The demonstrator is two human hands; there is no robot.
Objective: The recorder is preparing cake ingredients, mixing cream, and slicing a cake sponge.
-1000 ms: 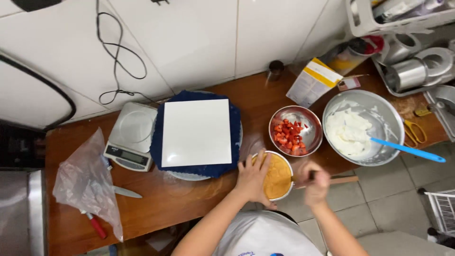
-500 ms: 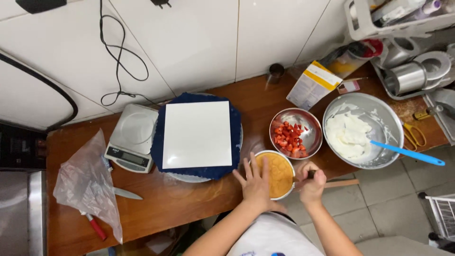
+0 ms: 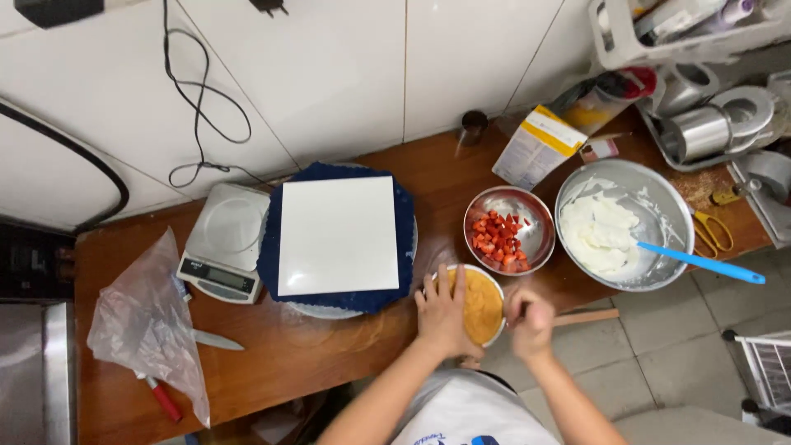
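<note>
The left hand (image 3: 445, 317) lies flat, fingers spread, on the sponge cake (image 3: 479, 305), while the blurred right hand (image 3: 531, 323) seems closed around a wooden handle (image 3: 585, 317).

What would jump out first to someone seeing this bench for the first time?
The white square board on a dark blue cloth dominates mid-table, with a kitchen scale to its left. Right of it sit a steel bowl of chopped strawberries and a larger bowl of white cream with a blue spatula. At the near edge, the left hand lies on a round golden cake, the right hand beside it.
</note>
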